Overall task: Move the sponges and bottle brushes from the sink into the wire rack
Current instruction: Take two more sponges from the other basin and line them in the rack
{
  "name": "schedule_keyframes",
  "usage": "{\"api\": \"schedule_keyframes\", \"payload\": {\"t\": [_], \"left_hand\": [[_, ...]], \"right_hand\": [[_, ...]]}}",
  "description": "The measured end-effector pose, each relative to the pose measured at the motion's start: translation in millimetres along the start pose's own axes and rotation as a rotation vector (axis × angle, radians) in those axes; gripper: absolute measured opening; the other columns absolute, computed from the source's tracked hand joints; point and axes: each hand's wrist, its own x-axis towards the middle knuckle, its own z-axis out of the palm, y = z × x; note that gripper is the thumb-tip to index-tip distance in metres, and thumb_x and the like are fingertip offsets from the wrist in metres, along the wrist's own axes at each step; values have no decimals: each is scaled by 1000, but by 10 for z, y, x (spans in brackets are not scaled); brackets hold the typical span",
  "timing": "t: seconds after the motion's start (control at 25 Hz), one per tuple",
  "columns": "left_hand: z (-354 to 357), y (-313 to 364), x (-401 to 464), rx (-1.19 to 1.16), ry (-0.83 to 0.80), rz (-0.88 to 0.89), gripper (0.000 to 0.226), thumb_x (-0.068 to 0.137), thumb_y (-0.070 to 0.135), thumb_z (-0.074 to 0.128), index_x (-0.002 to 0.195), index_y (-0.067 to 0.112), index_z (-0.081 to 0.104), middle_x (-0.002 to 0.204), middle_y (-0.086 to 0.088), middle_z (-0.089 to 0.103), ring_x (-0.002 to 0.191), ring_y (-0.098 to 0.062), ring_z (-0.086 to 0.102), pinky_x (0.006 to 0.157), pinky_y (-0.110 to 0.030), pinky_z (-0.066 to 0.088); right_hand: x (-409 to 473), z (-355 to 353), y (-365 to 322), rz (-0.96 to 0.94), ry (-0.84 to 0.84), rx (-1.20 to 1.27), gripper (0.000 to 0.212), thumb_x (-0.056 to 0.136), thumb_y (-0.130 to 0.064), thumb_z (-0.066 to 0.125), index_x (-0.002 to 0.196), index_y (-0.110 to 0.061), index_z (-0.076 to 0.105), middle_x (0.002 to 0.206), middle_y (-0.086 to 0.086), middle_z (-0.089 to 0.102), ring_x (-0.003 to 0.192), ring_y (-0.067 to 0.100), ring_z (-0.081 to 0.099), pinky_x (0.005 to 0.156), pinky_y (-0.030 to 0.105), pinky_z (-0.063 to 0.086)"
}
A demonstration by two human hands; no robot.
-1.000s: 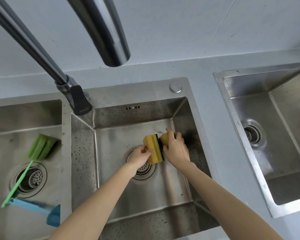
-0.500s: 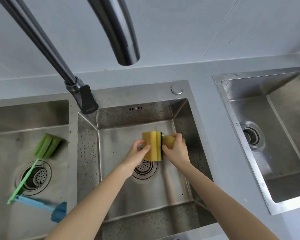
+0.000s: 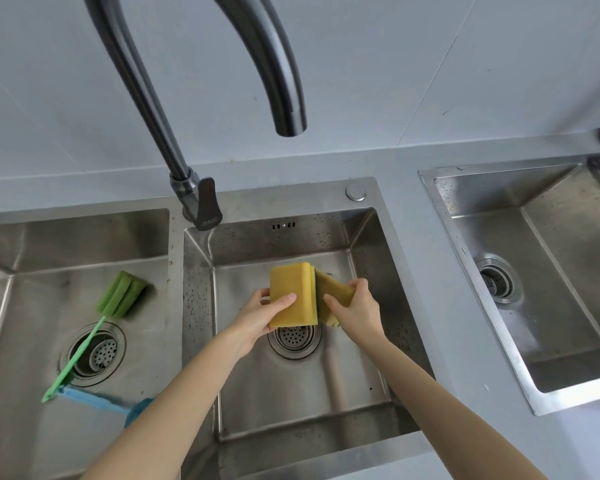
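Over the middle sink (image 3: 243, 393), my left hand (image 3: 260, 317) grips a yellow sponge (image 3: 293, 292) held upright above the drain. My right hand (image 3: 355, 311) holds a second yellow sponge (image 3: 333, 294), tilted and touching the first. In the left sink (image 3: 21, 410) lie a green bottle brush (image 3: 118, 296), its handle across the drain, and a blue bottle brush (image 3: 94, 398) near the front. No wire rack is in view.
A dark curved faucet (image 3: 201, 199) rises at the back left of the middle sink, its spout (image 3: 288, 119) hanging above the sponges. A third sink (image 3: 551, 306) sits to the right across a strip of grey counter (image 3: 440, 292). Tiled wall behind.
Both hands have lifted the two sponges up off the sink floor and slightly toward me. The right sponge now tilts away from the left one.
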Motion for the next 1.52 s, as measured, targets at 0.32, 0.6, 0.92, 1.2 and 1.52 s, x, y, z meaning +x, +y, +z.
{"api": "schedule_keyframes", "payload": {"t": [0.32,0.6,0.92,1.2,1.52], "left_hand": [[-266,31,-510,66,34,140,63,82,30,64,134,12,34,123,-6,48,113,-23,51,91,-33,44],[-433,23,-985,100,113,289,57,86,34,56,135,15,33,134,-6,46,109,-19,47,90,-34,42],[-953,-56,-1396,170,278,381,54,89,37,51,134,13,34,132,-8,48,110,-21,49,102,-43,41],[-1785,-352,-1735,188,320,365,48,90,35,50,131,13,38,114,-1,48,108,-22,48,102,-43,41],[-2758,-541,-2101,248,351,401,46,91,32,49,130,10,40,129,-11,51,103,-21,49,96,-39,42]], "right_hand": [[-393,10,-182,-1,74,121,46,88,-29,58,122,-3,42,125,14,47,101,22,51,83,30,43],[-770,59,-301,-38,58,195,39,89,-36,56,114,-7,46,102,5,56,99,26,63,87,37,53],[-1224,450,-485,-41,44,254,32,90,-32,57,108,-7,51,89,1,56,87,27,70,76,34,57],[-1719,1071,-859,-81,63,356,19,92,-25,55,93,-8,47,95,5,54,80,17,60,53,12,52],[-2353,1915,-1317,-107,114,363,19,91,-29,55,96,-12,48,100,6,60,94,24,64,89,41,55]]}}
